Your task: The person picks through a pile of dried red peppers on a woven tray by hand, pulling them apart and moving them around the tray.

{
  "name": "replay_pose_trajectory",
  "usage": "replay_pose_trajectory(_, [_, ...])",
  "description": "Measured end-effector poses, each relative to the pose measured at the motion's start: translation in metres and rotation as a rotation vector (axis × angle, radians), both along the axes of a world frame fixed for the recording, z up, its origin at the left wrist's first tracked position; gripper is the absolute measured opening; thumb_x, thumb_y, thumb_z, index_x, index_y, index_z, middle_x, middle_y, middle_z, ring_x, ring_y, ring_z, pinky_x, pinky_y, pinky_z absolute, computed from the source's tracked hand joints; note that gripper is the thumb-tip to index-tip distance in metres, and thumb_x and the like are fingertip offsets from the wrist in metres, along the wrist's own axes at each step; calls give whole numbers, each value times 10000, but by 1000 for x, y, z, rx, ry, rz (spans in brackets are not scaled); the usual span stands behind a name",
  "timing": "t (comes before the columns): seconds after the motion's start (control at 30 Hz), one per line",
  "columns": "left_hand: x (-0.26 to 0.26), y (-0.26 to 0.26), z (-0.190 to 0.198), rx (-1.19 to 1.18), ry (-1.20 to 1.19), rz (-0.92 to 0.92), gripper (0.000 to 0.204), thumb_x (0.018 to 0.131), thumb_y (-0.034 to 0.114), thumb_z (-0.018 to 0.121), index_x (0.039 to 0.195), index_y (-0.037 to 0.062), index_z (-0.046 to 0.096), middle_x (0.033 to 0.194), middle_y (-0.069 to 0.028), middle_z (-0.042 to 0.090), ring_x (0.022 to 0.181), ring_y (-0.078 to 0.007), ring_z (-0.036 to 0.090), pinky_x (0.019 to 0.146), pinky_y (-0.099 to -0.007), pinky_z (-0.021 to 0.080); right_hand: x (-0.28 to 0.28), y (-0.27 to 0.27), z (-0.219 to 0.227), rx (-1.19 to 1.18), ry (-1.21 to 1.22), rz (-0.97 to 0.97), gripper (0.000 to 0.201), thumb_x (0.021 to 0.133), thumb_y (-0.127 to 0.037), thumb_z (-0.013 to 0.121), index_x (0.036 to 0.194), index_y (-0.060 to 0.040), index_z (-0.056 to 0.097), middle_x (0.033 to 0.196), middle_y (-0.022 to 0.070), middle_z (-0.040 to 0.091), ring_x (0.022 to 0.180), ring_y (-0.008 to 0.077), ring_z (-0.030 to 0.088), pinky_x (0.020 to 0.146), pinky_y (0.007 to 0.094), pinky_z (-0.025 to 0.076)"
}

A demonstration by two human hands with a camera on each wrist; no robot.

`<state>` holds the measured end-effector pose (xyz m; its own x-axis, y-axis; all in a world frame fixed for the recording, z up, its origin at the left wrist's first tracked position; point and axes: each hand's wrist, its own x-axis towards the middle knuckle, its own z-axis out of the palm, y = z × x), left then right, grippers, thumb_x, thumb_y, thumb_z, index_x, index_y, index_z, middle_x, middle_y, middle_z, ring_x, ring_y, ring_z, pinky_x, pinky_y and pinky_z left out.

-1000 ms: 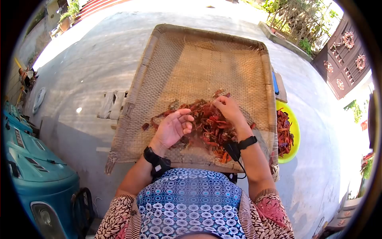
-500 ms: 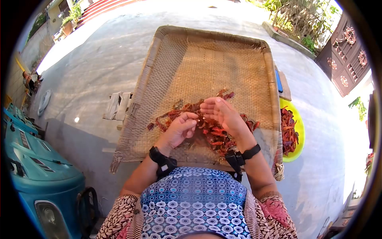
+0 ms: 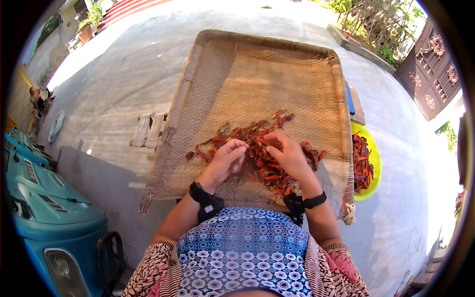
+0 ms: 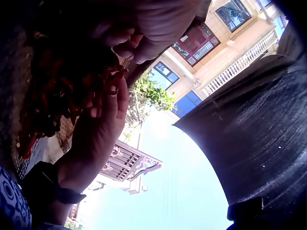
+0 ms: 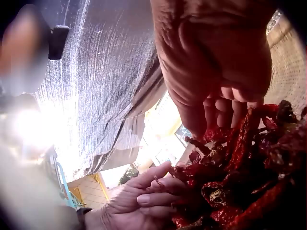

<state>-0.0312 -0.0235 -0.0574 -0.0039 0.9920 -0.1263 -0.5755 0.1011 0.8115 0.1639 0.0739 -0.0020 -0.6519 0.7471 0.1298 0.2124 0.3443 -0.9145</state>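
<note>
left hand (image 3: 226, 161) pinches a chili (image 5: 178, 171), right hand (image 3: 293, 156) curled just beside it.

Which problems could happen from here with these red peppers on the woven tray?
Skin irritation: the left grip and right grip are bare beside the dried red peppers, which may be hot.
Spilling: the peppers reach close to the near edge of the woven tray, so a careless sweep could push some off.
Missing: the yellow bowl shows just beyond the tray's right edge, so pieces tossed there might fall outside.

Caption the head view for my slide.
Left hand and right hand over dried red chilies on a rectangular tan woven tray.
</note>
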Motion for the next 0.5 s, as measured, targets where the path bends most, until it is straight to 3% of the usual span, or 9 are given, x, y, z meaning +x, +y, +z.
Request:
replay_pose_trajectory(0.17, [0,0,1,32,26,12,149,953,182,619,1062,104,553,756,13,559,551,-53,471,477,-190,355,-6,-1,-6,77,-62,-10,147,875,-95,645,1002,-21,653,901,111,684,842,232,672,723,344,509])
replay_pose_trajectory(0.27, [3,-1,1,45,32,37,164,947,188,636,1059,101,555,804,9,580,585,-49,495,491,-184,367,-11,-5,-4,289,-64,2,168,855,-96,655,1011,-35,651,917,123,681,836,287,663,729,368,512])
replay_pose_trajectory(0.37, [1,0,-3,73,51,21,160,957,206,624,1061,111,549,788,4,571,596,-57,501,507,-190,382,-19,-9,5,296,-11,105,173,841,-111,661,1000,-43,653,943,122,682,867,315,651,758,394,504])
replay_pose_trajectory(0.5, [2,-2,-2,59,20,21,136,973,229,602,1029,118,547,758,6,556,591,-69,496,514,-205,386,-19,-15,7,299,-68,49,151,837,-156,683,948,-55,667,901,100,674,875,293,627,787,396,468])
